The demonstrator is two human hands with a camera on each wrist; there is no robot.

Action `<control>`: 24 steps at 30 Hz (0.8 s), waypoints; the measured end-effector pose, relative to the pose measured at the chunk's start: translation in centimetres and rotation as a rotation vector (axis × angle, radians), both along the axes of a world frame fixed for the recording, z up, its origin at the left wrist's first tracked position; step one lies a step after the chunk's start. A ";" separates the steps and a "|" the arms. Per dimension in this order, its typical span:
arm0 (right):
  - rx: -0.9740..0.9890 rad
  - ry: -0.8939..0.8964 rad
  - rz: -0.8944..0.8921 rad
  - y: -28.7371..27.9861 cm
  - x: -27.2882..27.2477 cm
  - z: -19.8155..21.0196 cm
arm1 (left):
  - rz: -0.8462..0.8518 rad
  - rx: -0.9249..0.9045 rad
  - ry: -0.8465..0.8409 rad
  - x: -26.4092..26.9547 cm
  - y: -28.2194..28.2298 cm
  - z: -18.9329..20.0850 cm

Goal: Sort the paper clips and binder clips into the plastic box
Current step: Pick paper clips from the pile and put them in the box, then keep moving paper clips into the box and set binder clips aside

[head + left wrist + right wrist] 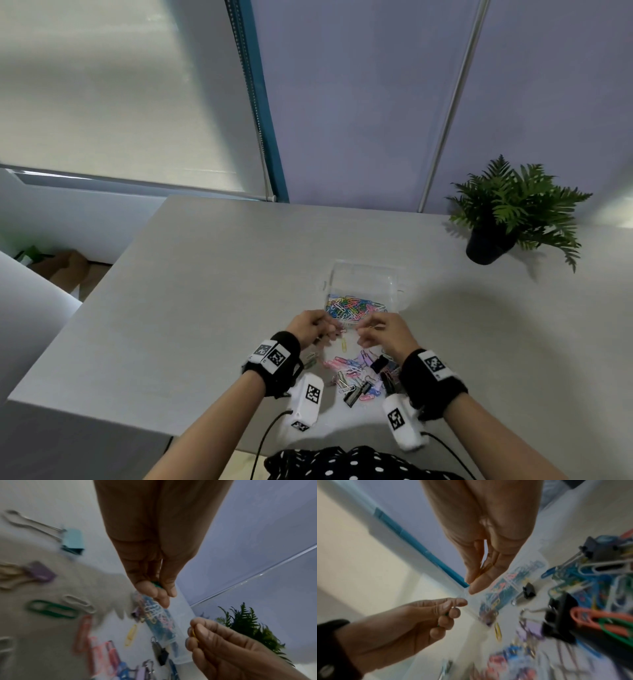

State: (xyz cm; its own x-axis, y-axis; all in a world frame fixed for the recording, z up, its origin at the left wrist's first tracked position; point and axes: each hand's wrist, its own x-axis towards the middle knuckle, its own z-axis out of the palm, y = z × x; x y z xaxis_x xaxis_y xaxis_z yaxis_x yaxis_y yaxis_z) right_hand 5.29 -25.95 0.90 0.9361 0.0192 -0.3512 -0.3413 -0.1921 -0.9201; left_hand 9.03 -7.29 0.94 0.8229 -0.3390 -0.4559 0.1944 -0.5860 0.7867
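A clear plastic box point(366, 277) lies on the grey table point(205, 291), its near compartment full of coloured paper clips point(356, 306). Both hands hover just in front of its near edge. My left hand point(315, 327) pinches a green clip point(157, 585) between thumb and fingers. My right hand point(380, 330) pinches a yellow paper clip point(485, 568). A loose pile of paper clips and black binder clips point(359, 375) lies between my wrists. A single yellow paper clip point(343, 343) lies between the hands.
A potted fern point(507, 212) stands at the table's back right. A light blue binder clip point(73, 541) and a purple binder clip point(41, 572) lie left of the pile. The table's left edge drops off beside a wall and window blind.
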 end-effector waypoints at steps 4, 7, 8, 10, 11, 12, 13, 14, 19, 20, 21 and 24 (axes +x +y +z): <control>0.003 -0.047 -0.085 -1.6 2.4 0.7 | 0.070 -0.031 -0.023 2.3 -3.2 1.5; -0.129 -0.093 -0.094 -2.4 4.3 0.4 | -0.008 0.055 -0.074 3.7 -5.5 2.6; -0.221 -0.115 -0.064 -2.6 4.7 0.3 | -0.085 0.140 -0.099 3.9 -5.9 2.9; -0.442 -0.159 0.046 -2.8 4.7 0.4 | -0.198 0.255 -0.157 4.0 -5.9 3.4; -0.535 -0.190 0.101 -2.8 4.5 0.4 | -0.216 0.252 -0.195 3.8 -5.6 3.6; -0.599 -0.232 0.141 -2.7 4.1 0.5 | -0.219 0.236 -0.241 3.3 -5.1 4.0; -0.637 -0.276 0.176 -2.5 3.6 0.7 | -0.217 0.216 -0.285 2.9 -4.3 4.2; -0.656 -0.322 0.215 -2.2 3.1 0.8 | -0.219 0.205 -0.313 2.3 -3.3 4.3; -0.701 -0.369 0.510 0.9 0.3 0.5 | -0.239 0.314 -0.270 -1.7 2.2 2.7; -0.729 -0.350 0.560 1.6 -0.1 0.1 | -0.272 0.387 -0.255 -2.7 2.9 2.2; -0.761 -0.316 0.608 2.3 -0.5 -0.4 | -0.306 0.461 -0.236 -3.7 3.6 1.4; -0.883 -0.245 0.679 4.0 -1.1 -1.5 | -0.373 0.577 -0.210 -7.5 4.0 -0.7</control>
State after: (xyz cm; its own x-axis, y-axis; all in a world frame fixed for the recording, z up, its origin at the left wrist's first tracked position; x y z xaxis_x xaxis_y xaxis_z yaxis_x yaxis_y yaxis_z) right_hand 4.17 -21.99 -0.64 0.8720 0.3850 -0.3023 0.2508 -0.8818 -0.3994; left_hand 1.58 -3.27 0.24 0.7895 -0.3668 -0.4921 -0.2208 -0.9178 0.3299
